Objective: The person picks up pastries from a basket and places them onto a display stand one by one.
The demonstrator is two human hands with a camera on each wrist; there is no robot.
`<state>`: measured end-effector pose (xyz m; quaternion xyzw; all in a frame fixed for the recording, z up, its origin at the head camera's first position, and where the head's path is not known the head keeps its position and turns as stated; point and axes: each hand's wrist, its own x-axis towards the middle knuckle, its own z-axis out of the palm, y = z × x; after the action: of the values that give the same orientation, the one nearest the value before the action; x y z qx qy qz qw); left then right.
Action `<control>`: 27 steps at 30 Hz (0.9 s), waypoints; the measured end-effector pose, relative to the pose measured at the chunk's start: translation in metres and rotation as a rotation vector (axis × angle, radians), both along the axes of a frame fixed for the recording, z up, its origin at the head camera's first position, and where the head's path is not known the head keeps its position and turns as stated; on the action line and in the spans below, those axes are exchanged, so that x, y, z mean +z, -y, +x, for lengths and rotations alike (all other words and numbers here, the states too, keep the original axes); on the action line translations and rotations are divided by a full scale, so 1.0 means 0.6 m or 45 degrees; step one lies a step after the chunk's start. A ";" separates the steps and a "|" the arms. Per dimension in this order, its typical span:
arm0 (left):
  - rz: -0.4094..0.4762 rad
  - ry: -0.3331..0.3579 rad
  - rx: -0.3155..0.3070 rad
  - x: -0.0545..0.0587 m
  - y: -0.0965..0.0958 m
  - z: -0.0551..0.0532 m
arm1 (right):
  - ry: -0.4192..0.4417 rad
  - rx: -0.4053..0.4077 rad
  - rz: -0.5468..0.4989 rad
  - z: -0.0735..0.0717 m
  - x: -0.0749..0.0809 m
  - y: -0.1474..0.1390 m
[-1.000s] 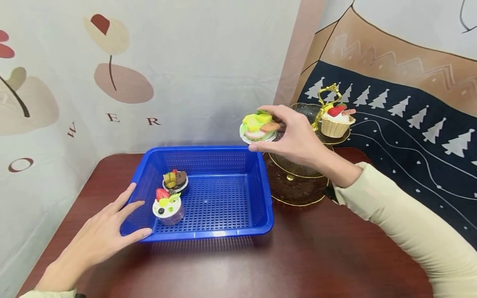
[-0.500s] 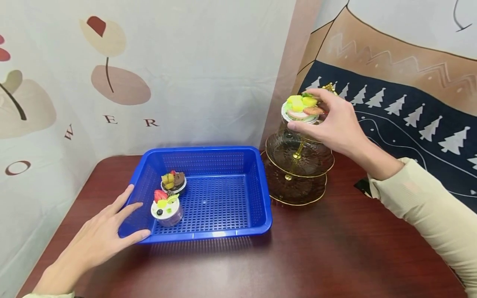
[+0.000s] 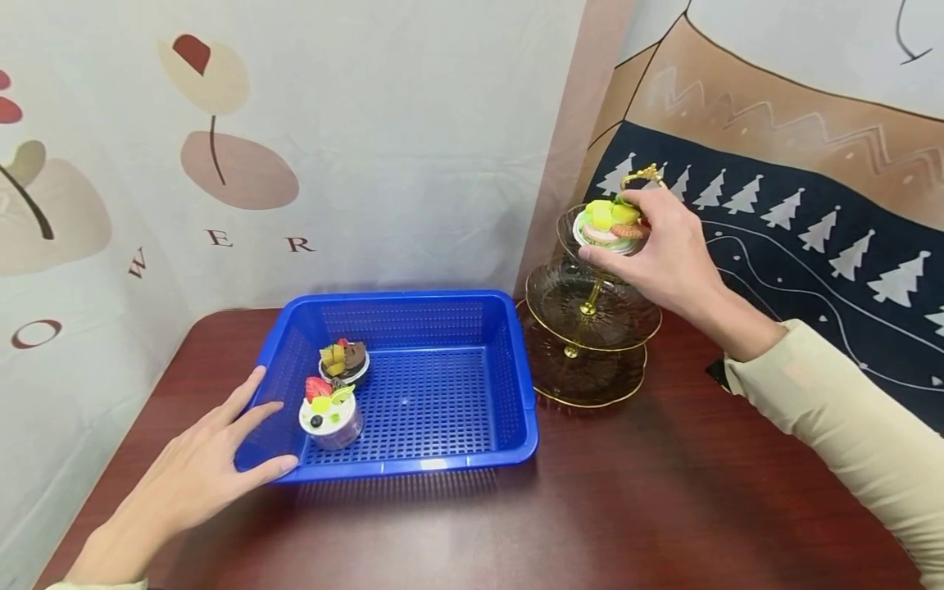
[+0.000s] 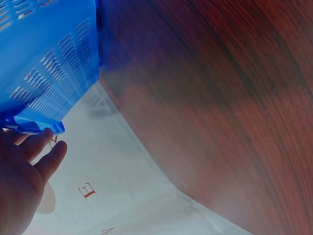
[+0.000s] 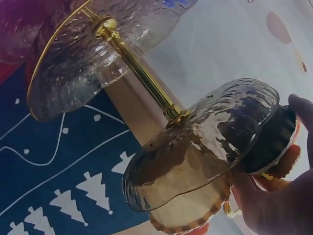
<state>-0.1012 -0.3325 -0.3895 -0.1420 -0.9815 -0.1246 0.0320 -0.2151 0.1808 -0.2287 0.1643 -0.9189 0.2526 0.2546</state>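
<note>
My right hand (image 3: 667, 254) pinches a fruit-topped cupcake (image 3: 606, 226) with yellow chunks and a biscuit, thumb and fingers at its sides. It is over the top plate (image 3: 566, 239) of a tiered cake stand; the right wrist view has its dark cup (image 5: 274, 137) right at that plate's surface. On the same plate stands another cupcake (image 5: 188, 210) in a beige cup, mostly hidden behind the hand in the head view. My left hand (image 3: 195, 467), fingers spread and extended, touches the left rim of a blue plastic basket (image 3: 525, 410).
Inside the basket's left part are a chocolate cupcake (image 3: 357, 357) and a white-topped cup dessert (image 3: 333, 422) with strawberry. The stand's middle plate (image 3: 546, 299) and bottom plate (image 3: 612, 381) lie below my right hand. Printed cloths (image 3: 413, 164) hang behind the brown table (image 3: 664, 492).
My right hand has carried the fruit cupcake rightward from above the basket's back corner to the stand, then lowered it slightly to the top plate. The left hand stays at the basket rim.
</note>
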 end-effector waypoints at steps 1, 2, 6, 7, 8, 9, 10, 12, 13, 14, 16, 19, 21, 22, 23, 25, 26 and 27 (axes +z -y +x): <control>0.000 0.000 0.001 0.000 0.000 0.000 | -0.007 0.000 0.014 0.000 -0.001 0.001; -0.001 0.001 0.003 0.000 0.000 0.000 | -0.013 0.000 0.028 -0.001 -0.003 0.001; -0.002 0.008 0.011 0.001 -0.001 0.000 | -0.029 -0.017 0.068 -0.001 -0.006 0.004; 0.000 0.005 0.010 0.000 0.000 0.000 | -0.033 -0.020 0.077 -0.001 -0.008 0.004; 0.002 0.005 0.010 0.000 0.000 0.001 | -0.040 -0.023 0.088 -0.001 -0.009 0.005; 0.003 0.005 0.010 0.000 0.000 0.001 | -0.046 -0.025 0.098 -0.001 -0.011 0.006; 0.003 0.007 0.011 0.000 0.000 0.001 | -0.055 -0.027 0.110 -0.001 -0.012 0.006; 0.002 0.011 0.012 0.000 0.000 0.001 | -0.071 -0.028 0.134 -0.001 -0.015 0.008; 0.001 0.012 0.012 0.000 0.000 0.001 | -0.077 -0.033 0.145 -0.002 -0.017 0.009; -0.002 0.016 0.013 0.000 -0.001 0.001 | -0.085 -0.037 0.155 -0.001 -0.018 0.010; -0.004 0.020 0.014 0.000 -0.002 0.000 | -0.095 -0.044 0.171 -0.001 -0.018 0.012; 0.002 0.016 0.010 -0.001 -0.001 0.001 | -0.110 -0.060 0.199 0.000 -0.018 0.016; 0.006 0.017 0.012 -0.001 -0.001 0.001 | -0.124 -0.067 0.218 0.001 -0.018 0.017; 0.007 0.016 0.011 -0.001 -0.001 0.001 | -0.133 -0.068 0.229 0.001 -0.018 0.017; 0.008 0.015 0.011 -0.001 0.000 0.000 | -0.143 -0.066 0.242 0.001 -0.018 0.016; 0.011 0.009 0.011 -0.001 0.000 0.000 | -0.165 -0.054 0.265 0.002 -0.019 0.016; 0.010 0.009 0.010 -0.001 0.000 0.000 | -0.182 -0.045 0.276 0.001 -0.019 0.016; 0.009 0.008 0.011 0.000 0.000 0.000 | -0.197 -0.036 0.284 0.001 -0.019 0.016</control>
<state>-0.1009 -0.3327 -0.3897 -0.1374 -0.9817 -0.1285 0.0301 -0.2143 0.1714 -0.2401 0.1977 -0.9212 0.1317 0.3083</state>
